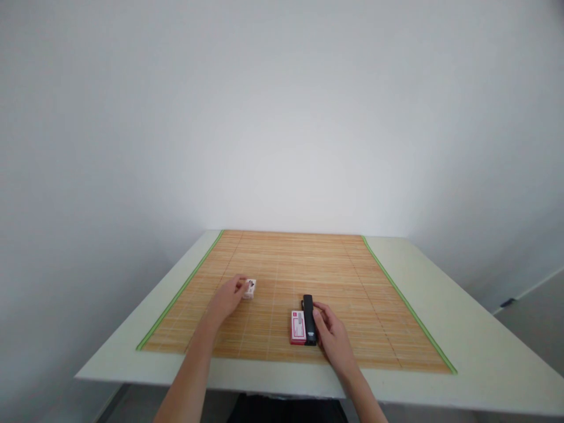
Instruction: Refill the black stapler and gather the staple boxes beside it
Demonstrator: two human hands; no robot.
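My left hand [229, 299] reaches in over the left-middle of the bamboo mat [282, 252]. Its fingers are closed on the left side of a small white box [251, 287] with dark print on top. A black stapler [309, 320] lies lengthwise, pointing away from me. My right hand [332, 333] has its thumb and curled fingers against the stapler's right side; the fingers' far side is partly hidden. Close along the stapler's left side lies a red and white box [298, 327] with a printed label.
The mat has green edging [396, 294] on its left and right sides and lies on a white table [467, 346]. A plain pale wall [282, 129] rises behind the table's far edge. My lap [286, 409] shows below the front edge.
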